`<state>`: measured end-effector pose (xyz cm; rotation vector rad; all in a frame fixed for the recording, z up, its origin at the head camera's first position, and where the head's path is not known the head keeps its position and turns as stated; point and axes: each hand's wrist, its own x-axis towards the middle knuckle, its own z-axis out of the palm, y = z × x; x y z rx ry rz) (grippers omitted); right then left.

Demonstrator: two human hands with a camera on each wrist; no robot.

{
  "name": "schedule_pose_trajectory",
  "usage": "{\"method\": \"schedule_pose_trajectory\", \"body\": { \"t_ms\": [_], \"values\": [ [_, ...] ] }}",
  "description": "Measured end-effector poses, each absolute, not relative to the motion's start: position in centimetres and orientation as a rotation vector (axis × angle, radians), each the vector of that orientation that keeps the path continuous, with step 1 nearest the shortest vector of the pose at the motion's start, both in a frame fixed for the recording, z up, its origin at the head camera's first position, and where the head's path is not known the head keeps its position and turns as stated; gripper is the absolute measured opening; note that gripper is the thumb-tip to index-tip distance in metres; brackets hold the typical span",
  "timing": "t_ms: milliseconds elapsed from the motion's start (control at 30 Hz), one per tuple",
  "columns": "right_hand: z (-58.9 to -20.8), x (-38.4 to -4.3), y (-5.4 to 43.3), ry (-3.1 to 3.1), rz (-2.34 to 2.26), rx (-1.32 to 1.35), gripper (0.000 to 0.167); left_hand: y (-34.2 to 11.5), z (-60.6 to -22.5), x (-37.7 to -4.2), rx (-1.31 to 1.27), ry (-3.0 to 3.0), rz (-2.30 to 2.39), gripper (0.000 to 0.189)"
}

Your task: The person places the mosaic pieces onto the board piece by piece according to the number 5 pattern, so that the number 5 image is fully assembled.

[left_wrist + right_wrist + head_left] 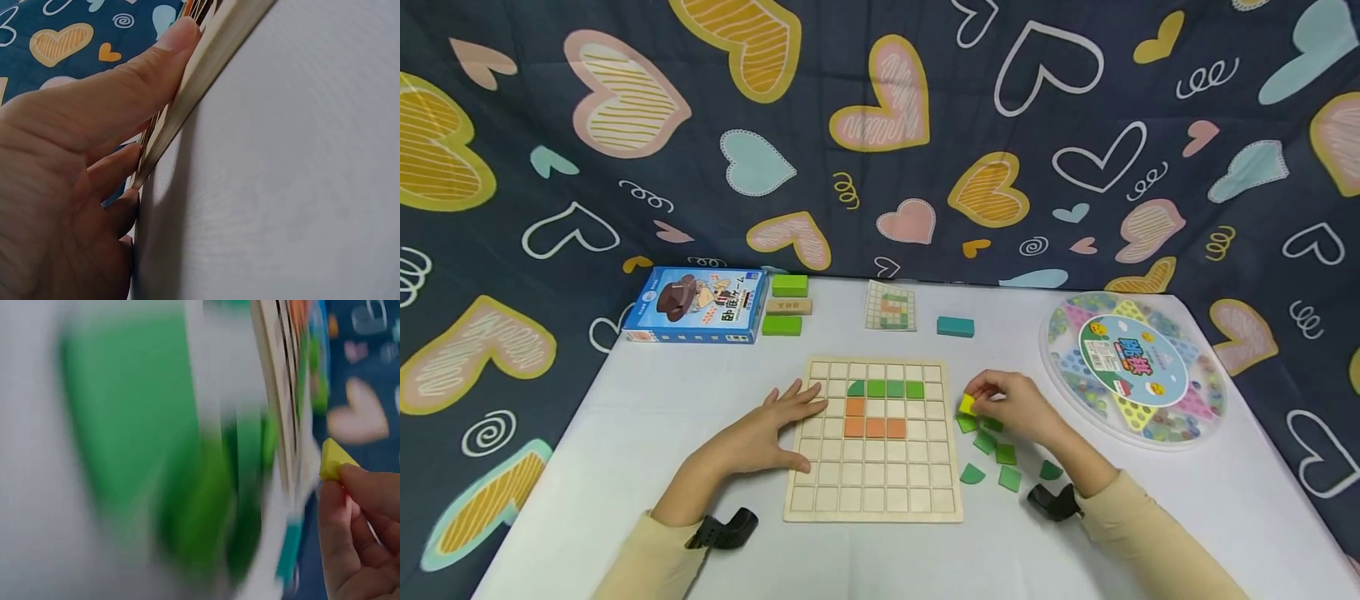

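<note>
1. Heart-print cloth (820,108) hangs behind; the right wrist view blurs green pieces (137,406).
2. Right hand (1017,405) pinches a partly covered yellow piece (967,406) beside the board (875,475).
3. Left hand (763,433), fingers spread, touches the board's left edge.

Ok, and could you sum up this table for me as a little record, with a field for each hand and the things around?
Left hand: the left hand rests at the board's left edge
Right hand: the right hand pinches a yellow piece
On the board: four green pieces in a row, four orange pieces below
Right of the board: loose green pieces
Behind the board: patterned card, teal block
Far left: blue box
Far right: round game set
</note>
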<state>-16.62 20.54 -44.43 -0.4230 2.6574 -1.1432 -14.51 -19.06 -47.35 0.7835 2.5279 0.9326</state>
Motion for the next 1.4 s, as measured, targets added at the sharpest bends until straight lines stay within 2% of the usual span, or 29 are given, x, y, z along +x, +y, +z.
{"method": "schedule_pose_trajectory", "body": {
  "t_ms": [233, 500, 667, 800, 933, 1400],
  "values": [
    [-45.2, -15.8, 14.8, 2.519, -1.093, -0.588, 0.011, -19.1, -47.3, -14.6, 0.789, 2.514, 0.934, 0.09],
    [-45.5, -15.7, 13.4, 2.519, -1.057, -0.585, 0.009, -19.3, -46.8, -14.4, 0.786, 2.523, 0.939, 0.091],
    [-45.0, -16.0, 14.6, 2.531, -1.11, -0.616, 0.009, -19.4, -46.9, -14.3, 0.79, 2.521, 0.966, 0.091],
    [-44.6, -16.4, 17.7, 2.612, -1.13, -0.575, 0.017, -19.3, -47.1, -14.3, 0.789, 2.509, 0.972, 0.091],
    [-44.8, -16.1, 19.7, 2.649, -0.961, -0.584, 0.026, -19.3, -47.3, -14.4, 0.792, 2.513, 0.958, 0.091],
    [-45.6, -15.3, 19.7, 2.811, -0.632, -0.695, 0.026, -19.3, -47.8, -14.1, 0.783, 2.529, 0.955, 0.09]
  ]
}}
